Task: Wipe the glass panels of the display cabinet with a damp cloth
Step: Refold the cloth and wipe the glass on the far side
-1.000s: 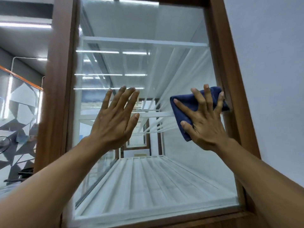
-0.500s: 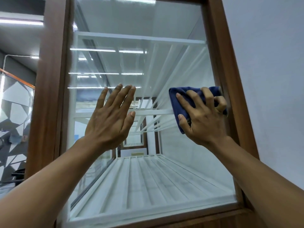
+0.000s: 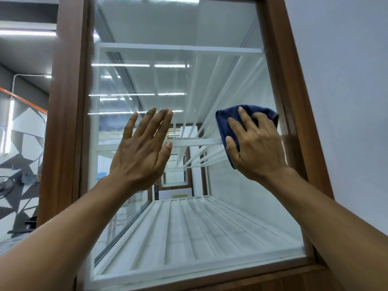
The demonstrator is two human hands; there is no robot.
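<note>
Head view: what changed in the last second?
The right hand went from fingers spread flat on the blue cloth to outer fingers curled, bunching the cloth beside the right side of the wooden frame. It barely travelled across the glass panel. Unchanged: the left hand stays open and flat at the glass, and the cloth stays pressed to the glass.

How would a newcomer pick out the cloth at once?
Find the big glass panel in the brown wooden frame. Near its right edge, at mid-height, the right hand holds the cloth against it. It is the only dark blue thing there.
</note>
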